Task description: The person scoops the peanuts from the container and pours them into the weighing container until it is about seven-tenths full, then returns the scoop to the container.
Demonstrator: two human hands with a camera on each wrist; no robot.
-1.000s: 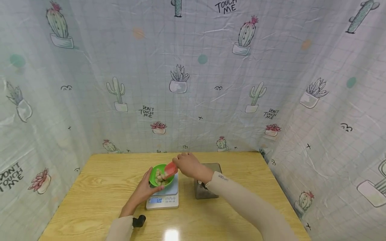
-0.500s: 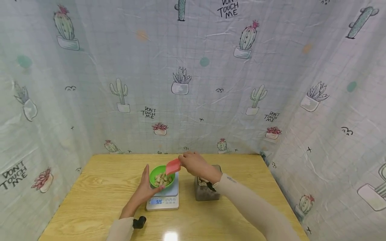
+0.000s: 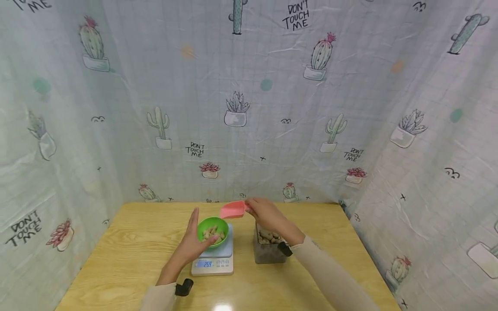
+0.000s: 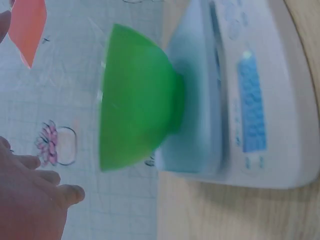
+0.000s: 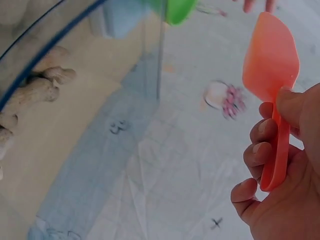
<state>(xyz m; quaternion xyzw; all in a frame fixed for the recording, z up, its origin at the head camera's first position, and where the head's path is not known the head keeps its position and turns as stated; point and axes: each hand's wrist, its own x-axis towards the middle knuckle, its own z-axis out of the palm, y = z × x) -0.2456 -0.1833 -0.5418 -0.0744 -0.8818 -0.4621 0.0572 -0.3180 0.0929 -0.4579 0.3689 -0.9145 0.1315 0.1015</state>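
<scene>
A green bowl (image 3: pixel 202 227) with peanuts (image 3: pixel 213 235) in it stands on a white kitchen scale (image 3: pixel 225 270) with a lit display. At its left side my left hand (image 3: pixel 191 244) is spread with straight fingers; the left wrist view shows this hand (image 4: pixel 32 187) apart from the bowl (image 4: pixel 137 100). My right hand (image 3: pixel 268 217) grips the handle of a pink scoop (image 3: pixel 232 210), above and right of the bowl. Thumb and fingers wrap that handle in the right wrist view, and the scoop's blade (image 5: pixel 270 60) looks bare.
A clear, square-sided container (image 3: pixel 269 255) of peanuts stands right of the scale, under my right forearm. Everything is on a wooden table (image 3: pixel 128 242). Behind it hangs a curtain (image 3: pixel 186 86) printed with cacti.
The scoop has risen from the bowl and swung right and level with my right hand. My left hand has loosened from the bowl. The number on the scale has changed.
</scene>
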